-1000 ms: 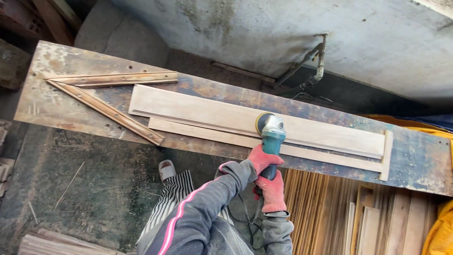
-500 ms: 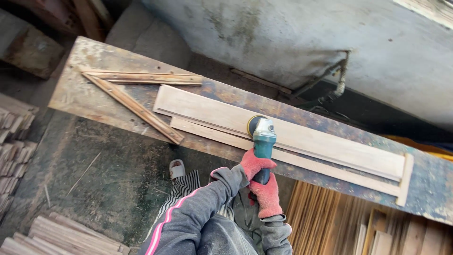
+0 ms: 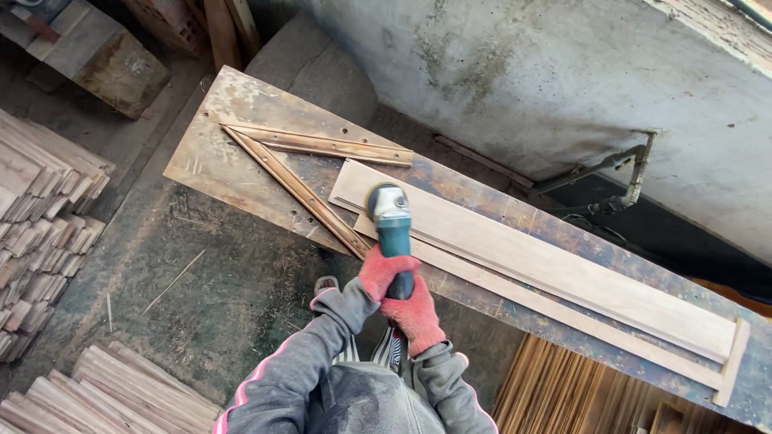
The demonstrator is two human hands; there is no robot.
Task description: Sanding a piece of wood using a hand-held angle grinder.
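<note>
Grinder: our left hand (image 3: 383, 272) and right hand (image 3: 415, 313), both in red gloves, wrap tightly around the teal angle grinder (image 3: 393, 227).
Where: its disc rests on the left end of the long pale board (image 3: 547, 265) on the rusty metal bench (image 3: 217, 153).
Axis: we hold its body pointing away from us, head farthest.
Around: two metal strips forming a V (image 3: 314, 173) lie just left; a wooden stop (image 3: 730, 363) caps the board's far right end; stacked slats (image 3: 40, 225) sit on the floor.

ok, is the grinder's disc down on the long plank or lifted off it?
Down. The green angle grinder sits with its disc flat against the long plank near its left end, both gloved hands gripping the handle. Whether it is spinning cannot be told.
</note>
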